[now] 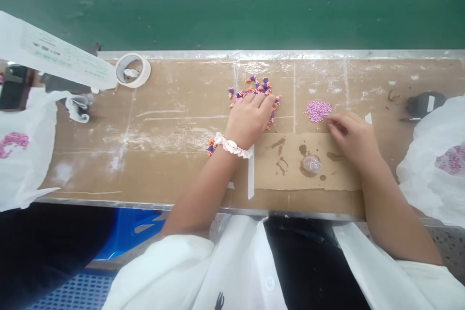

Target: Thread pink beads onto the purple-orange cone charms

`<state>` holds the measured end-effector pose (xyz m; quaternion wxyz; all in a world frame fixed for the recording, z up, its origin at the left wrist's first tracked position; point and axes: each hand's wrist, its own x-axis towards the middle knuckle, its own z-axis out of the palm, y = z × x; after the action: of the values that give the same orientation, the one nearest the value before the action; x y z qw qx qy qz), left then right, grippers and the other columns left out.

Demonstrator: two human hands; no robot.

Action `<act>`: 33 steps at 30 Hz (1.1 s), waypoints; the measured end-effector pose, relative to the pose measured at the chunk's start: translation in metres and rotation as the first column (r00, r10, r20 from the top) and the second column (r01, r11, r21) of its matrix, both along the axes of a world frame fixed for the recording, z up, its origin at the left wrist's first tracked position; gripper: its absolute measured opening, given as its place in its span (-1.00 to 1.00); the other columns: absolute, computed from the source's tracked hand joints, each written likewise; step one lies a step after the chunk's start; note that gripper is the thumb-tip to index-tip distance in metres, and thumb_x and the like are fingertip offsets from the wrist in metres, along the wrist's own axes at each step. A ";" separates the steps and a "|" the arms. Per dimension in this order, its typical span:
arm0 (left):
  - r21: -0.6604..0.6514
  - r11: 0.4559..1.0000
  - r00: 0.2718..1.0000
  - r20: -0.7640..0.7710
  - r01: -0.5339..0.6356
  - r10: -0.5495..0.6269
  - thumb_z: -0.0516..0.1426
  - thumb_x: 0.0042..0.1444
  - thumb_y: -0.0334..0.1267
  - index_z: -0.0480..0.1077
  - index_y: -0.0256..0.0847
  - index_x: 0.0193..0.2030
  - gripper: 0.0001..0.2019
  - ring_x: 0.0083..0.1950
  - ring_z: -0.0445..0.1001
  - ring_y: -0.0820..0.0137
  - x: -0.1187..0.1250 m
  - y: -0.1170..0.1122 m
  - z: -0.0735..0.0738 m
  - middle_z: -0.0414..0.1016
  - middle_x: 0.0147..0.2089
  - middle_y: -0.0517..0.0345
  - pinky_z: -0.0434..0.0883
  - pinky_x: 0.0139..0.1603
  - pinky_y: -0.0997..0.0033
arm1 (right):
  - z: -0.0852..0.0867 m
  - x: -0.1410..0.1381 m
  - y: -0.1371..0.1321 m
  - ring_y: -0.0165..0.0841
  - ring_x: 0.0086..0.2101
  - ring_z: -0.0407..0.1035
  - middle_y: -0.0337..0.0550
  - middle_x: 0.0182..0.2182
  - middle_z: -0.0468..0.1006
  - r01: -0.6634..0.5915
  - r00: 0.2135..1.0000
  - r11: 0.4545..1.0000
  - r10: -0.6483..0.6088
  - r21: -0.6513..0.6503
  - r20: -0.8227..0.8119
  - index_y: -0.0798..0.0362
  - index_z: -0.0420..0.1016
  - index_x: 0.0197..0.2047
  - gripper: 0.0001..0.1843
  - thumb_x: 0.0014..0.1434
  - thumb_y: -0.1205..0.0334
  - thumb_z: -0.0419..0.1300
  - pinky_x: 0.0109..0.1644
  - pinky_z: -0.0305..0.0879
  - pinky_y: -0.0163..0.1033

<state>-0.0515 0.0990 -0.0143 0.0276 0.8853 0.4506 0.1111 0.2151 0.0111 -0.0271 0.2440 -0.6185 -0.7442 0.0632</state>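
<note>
My left hand (250, 117), with a white-and-pink scrunchie (232, 146) on the wrist, rests over a loose heap of small purple-and-orange pieces (257, 88). Its fingers are bent and close together; the tips are hidden among the pieces, so what they grip cannot be seen. More such pieces (210, 147) lie partly behind that wrist. At the lower right edge of a pile of tiny pink beads (318, 110), my right hand (354, 138) has thumb and forefinger in a pinch. Anything between those fingertips is too small to make out. A small clear round container (311, 164) sits between the forearms.
A cardboard sheet (269, 179) with wet-looking stains lies taped on the brown tabletop (174, 169). At left are a tape roll (145, 70), a long white box (58, 53) and a white bag (32, 164). Another white bag (436, 193) and a dark object (417, 105) are at right.
</note>
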 end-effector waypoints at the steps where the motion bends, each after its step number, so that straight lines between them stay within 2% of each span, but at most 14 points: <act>1: 0.005 0.999 0.999 0.016 -0.033 0.033 -0.04 0.29 -0.33 0.35 -0.29 0.03 -0.75 -0.10 0.46 0.16 -0.002 0.001 0.001 0.51 -0.16 -0.10 0.33 -0.12 0.23 | -0.002 -0.001 0.001 -0.29 -0.39 0.41 -0.17 -0.39 0.54 -0.002 1.000 1.000 0.002 0.005 0.000 -0.01 0.52 -0.21 -0.85 0.22 0.32 0.12 -0.30 0.32 -0.20; 3: 0.032 0.997 0.995 0.070 -0.077 0.074 -0.04 0.30 -0.31 0.30 -0.29 0.13 -0.69 -0.05 0.46 0.16 -0.006 -0.002 0.005 0.49 -0.06 -0.15 0.35 -0.07 0.21 | -0.005 -0.002 0.002 -0.29 -0.40 0.39 -0.18 -0.41 0.53 0.011 1.000 0.999 -0.012 0.037 0.025 -0.01 0.53 -0.25 -0.88 0.24 0.28 0.15 -0.32 0.29 -0.20; 5: 0.065 0.995 0.990 0.126 -0.075 0.067 -0.05 0.30 -0.31 0.31 -0.28 0.10 -0.71 -0.03 0.46 0.18 -0.009 -0.008 0.012 0.49 -0.02 -0.14 0.37 -0.04 0.21 | -0.008 -0.003 0.004 -0.27 -0.38 0.39 -0.17 -0.42 0.53 0.033 0.997 0.997 -0.039 0.076 0.071 -0.01 0.54 -0.30 -0.86 0.26 0.23 0.17 -0.32 0.26 -0.19; 11: 0.071 0.997 0.975 0.215 0.036 -0.051 -0.05 0.30 -0.34 0.37 -0.28 -0.03 -0.77 -0.05 0.45 0.25 0.004 -0.035 0.026 0.50 -0.07 -0.08 0.40 -0.04 0.25 | -0.011 -0.012 0.006 -0.25 -0.34 0.34 -0.13 -0.36 0.54 0.038 0.970 0.994 -0.062 0.106 0.237 0.02 0.51 -0.37 -0.78 0.31 0.23 0.13 -0.32 0.18 -0.16; 15: 0.066 0.988 0.952 0.263 0.143 -0.155 -0.04 0.29 -0.36 0.40 -0.29 -0.13 -0.81 -0.13 0.45 0.28 0.025 -0.051 0.028 0.51 -0.13 -0.06 0.40 -0.10 0.28 | -0.012 -0.017 0.010 -0.23 -0.36 0.30 -0.04 -0.39 0.46 0.060 0.943 0.997 -0.073 0.048 0.326 0.07 0.42 -0.39 -0.75 0.31 0.29 0.03 -0.35 0.13 -0.16; 17: -0.004 0.983 0.914 0.369 0.185 -0.170 -0.03 0.29 -0.37 0.40 -0.29 -0.16 -0.81 -0.14 0.45 0.31 0.034 -0.060 0.028 0.51 -0.17 -0.02 0.40 -0.10 0.32 | -0.012 -0.016 0.011 -0.21 -0.35 0.29 -0.03 -0.39 0.42 0.063 0.956 0.998 -0.066 0.020 0.285 0.07 0.36 -0.38 -0.78 0.31 0.30 0.01 -0.35 0.13 -0.16; 20: -0.179 0.954 0.815 0.571 0.240 -0.099 -0.01 0.29 -0.38 0.40 -0.28 -0.19 -0.84 -0.18 0.45 0.40 0.048 -0.074 0.028 0.52 -0.23 0.05 0.40 -0.11 0.40 | -0.002 -0.013 0.005 -0.27 -0.37 0.29 -0.11 -0.40 0.39 -0.038 0.999 0.999 0.037 0.038 0.032 0.03 0.29 -0.32 -0.85 0.32 0.27 0.02 -0.37 0.16 -0.19; 22: -0.310 0.912 0.741 0.672 0.269 0.009 0.03 0.30 -0.33 0.41 -0.26 -0.20 -0.86 -0.25 0.44 0.45 0.054 -0.084 0.028 0.51 -0.27 0.11 0.39 -0.15 0.44 | 0.010 -0.014 -0.004 -0.33 -0.40 0.27 -0.19 -0.41 0.36 -0.135 0.974 0.987 0.148 0.085 -0.173 0.00 0.25 -0.29 -0.88 0.34 0.26 0.04 -0.38 0.17 -0.22; 24: -0.443 0.844 0.644 0.747 0.302 0.162 0.06 0.29 -0.24 0.43 -0.24 -0.21 -0.84 -0.29 0.43 0.48 0.059 -0.092 0.028 0.51 -0.30 0.14 0.39 -0.22 0.47 | 0.024 -0.018 -0.013 -0.36 -0.41 0.27 -0.22 -0.42 0.35 -0.189 0.928 0.972 0.223 0.140 -0.297 -0.02 0.24 -0.27 -0.90 0.34 0.27 0.06 -0.38 0.19 -0.23; 26: -0.558 0.746 0.530 0.782 0.363 0.327 0.08 0.28 -0.17 0.44 -0.24 -0.22 -0.80 -0.32 0.43 0.49 0.060 -0.097 0.031 0.51 -0.30 0.14 0.40 -0.26 0.50 | 0.035 -0.024 -0.022 -0.36 -0.39 0.28 -0.22 -0.40 0.34 -0.224 0.899 0.956 0.277 0.187 -0.340 -0.03 0.25 -0.25 -0.92 0.33 0.30 0.07 -0.36 0.21 -0.22; 28: -0.631 0.652 0.458 0.767 0.419 0.449 0.10 0.26 -0.14 0.45 -0.25 -0.24 -0.79 -0.33 0.44 0.50 0.058 -0.100 0.036 0.51 -0.30 0.13 0.41 -0.28 0.50 | 0.042 -0.030 -0.028 -0.35 -0.38 0.29 -0.21 -0.39 0.35 -0.255 0.888 0.944 0.314 0.210 -0.336 -0.03 0.26 -0.22 -0.93 0.32 0.33 0.08 -0.34 0.23 -0.21; 30: -0.677 0.591 0.447 0.735 0.439 0.510 0.14 0.23 -0.14 0.47 -0.26 -0.26 -0.79 -0.33 0.44 0.50 0.056 -0.101 0.041 0.52 -0.31 0.12 0.42 -0.27 0.50 | 0.044 -0.032 -0.032 -0.35 -0.37 0.30 -0.20 -0.38 0.35 -0.281 0.888 0.934 0.341 0.221 -0.310 -0.03 0.27 -0.20 -0.91 0.31 0.36 0.08 -0.34 0.25 -0.20; 33: -0.719 0.540 0.461 0.695 0.438 0.552 0.17 0.20 -0.15 0.47 -0.26 -0.30 -0.79 -0.33 0.44 0.49 0.052 -0.101 0.048 0.53 -0.34 0.13 0.41 -0.26 0.50 | 0.045 -0.033 -0.034 -0.37 -0.39 0.30 -0.19 -0.37 0.36 -0.312 0.890 0.910 0.381 0.274 -0.252 -0.01 0.30 -0.19 -0.90 0.30 0.40 0.10 -0.36 0.26 -0.22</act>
<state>0.0004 -0.0019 0.0332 0.6716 0.5382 0.3938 0.3227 0.1819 -0.0228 0.0175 0.4072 -0.4261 -0.7997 0.1141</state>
